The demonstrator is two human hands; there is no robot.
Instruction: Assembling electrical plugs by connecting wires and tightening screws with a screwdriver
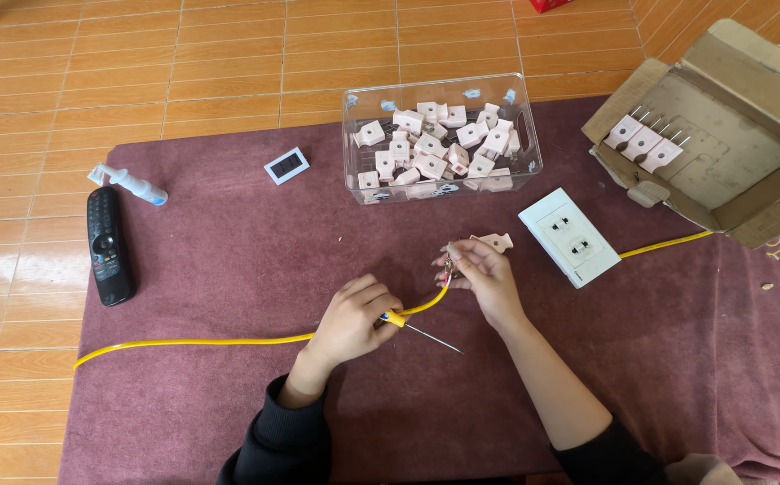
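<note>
My left hand grips a yellow cable together with a small screwdriver whose thin shaft points right. My right hand pinches the cable's stripped end and its bare wires at a small metal piece. A pale pink plug shell lies on the maroon cloth just above my right fingers. The cable runs left from my hands off the cloth's edge.
A clear plastic bin holds several pink plug parts. A white wall socket lies to the right with a yellow cable behind it. An open cardboard box with plugs stands far right. A black remote, a small bottle and a small timer lie left.
</note>
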